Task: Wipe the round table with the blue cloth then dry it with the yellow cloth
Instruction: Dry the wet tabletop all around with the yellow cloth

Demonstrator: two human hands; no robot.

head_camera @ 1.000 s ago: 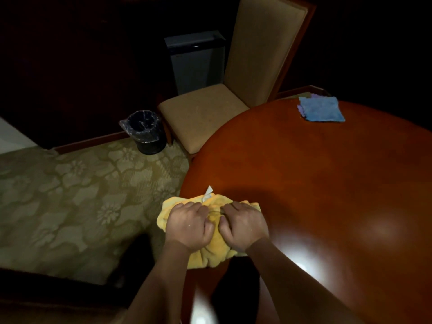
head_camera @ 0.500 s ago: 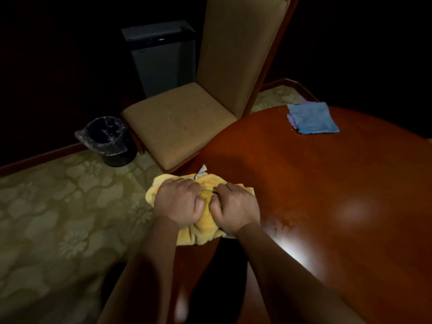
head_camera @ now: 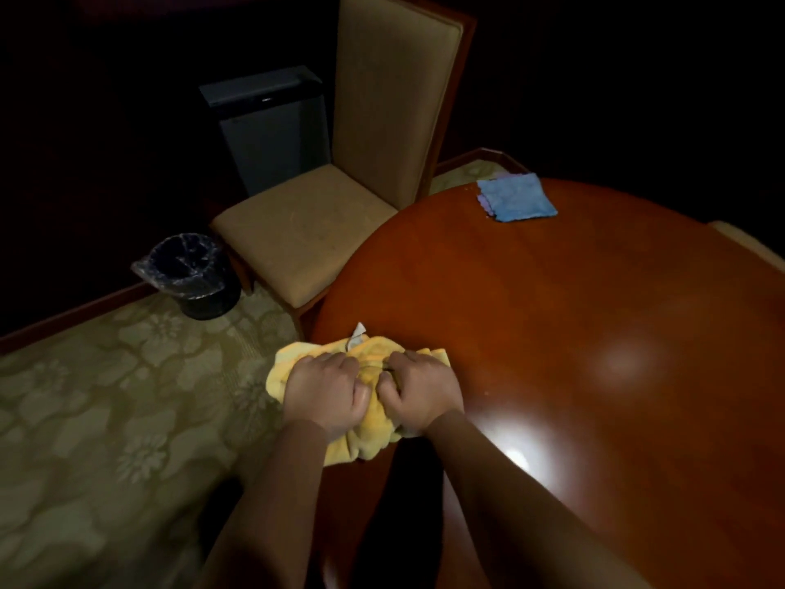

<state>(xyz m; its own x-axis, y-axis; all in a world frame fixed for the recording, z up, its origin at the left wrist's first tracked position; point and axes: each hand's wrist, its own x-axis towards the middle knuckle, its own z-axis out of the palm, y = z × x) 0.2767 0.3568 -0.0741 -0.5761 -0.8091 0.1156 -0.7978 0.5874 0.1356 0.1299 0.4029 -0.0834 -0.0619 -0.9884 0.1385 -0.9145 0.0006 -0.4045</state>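
Both hands, left hand (head_camera: 325,391) and right hand (head_camera: 420,391), had barely shifted, fingers curled gripping the bunched yellow cloth (head_camera: 365,423) at the round table (head_camera: 552,333) edge; drying looked underway, the blue cloth (head_camera: 516,198) lying folded on the far side

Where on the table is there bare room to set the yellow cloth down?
Bare wood spans the round table between the blue cloth at its far edge and both hands. Crowded only at the near-left rim, where the left hand and right hand grip the yellow cloth.
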